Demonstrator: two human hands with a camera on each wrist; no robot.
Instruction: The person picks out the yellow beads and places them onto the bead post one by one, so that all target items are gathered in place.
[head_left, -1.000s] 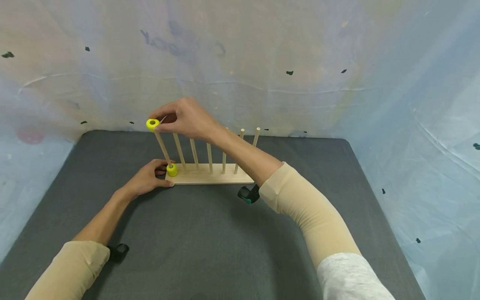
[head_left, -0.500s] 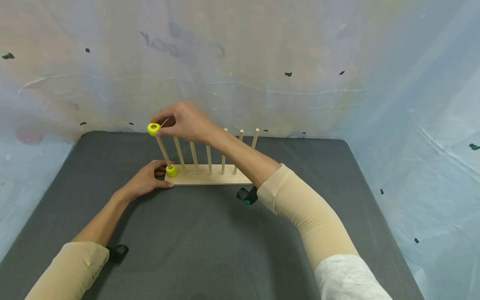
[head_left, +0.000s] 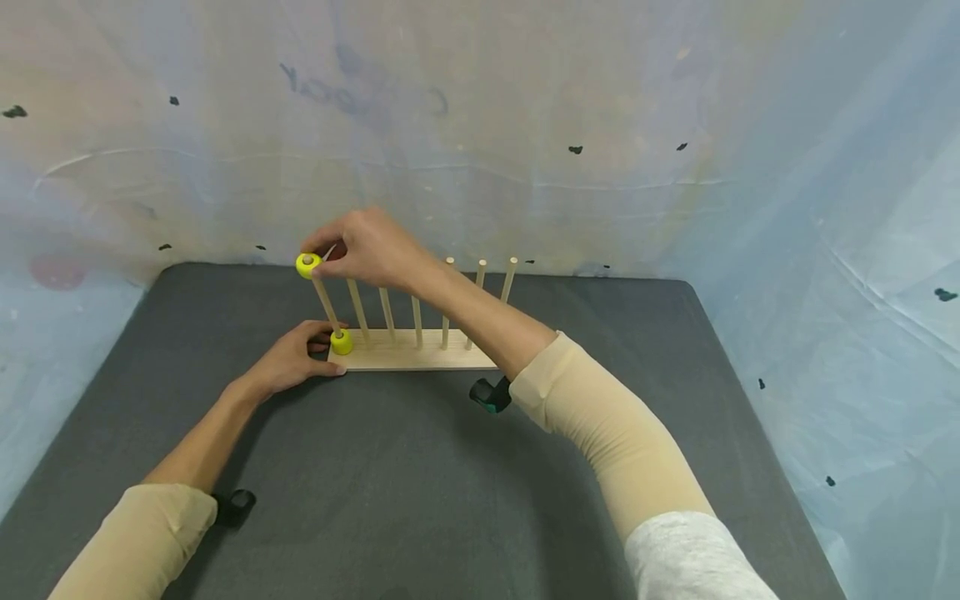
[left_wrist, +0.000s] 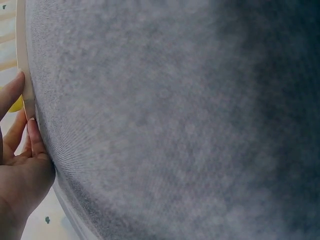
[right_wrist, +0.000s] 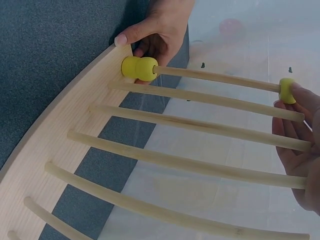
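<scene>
- Broadly, the dark grey surface [head_left: 420,467] is carrying everything, and your two hands are working well apart in height at the left end of the rack.
- Next, the wooden peg rack [head_left: 420,350] is lying on that surface, its seven dowels standing upright in a row.
- Your right hand [head_left: 371,246] is hovering at the top of the leftmost dowel [head_left: 325,302], fingertips pinching a yellow ring [head_left: 307,265] that is sitting on the dowel's tip.
- Your left hand [head_left: 288,360] is resting on the surface and bracing the rack's left end, thumb and fingers curling around the edge of the board, as the left wrist view shows.
- A second yellow ring [head_left: 341,342] is sitting at the foot of that same leftmost dowel, touching the board just beside your left fingers.
</scene>
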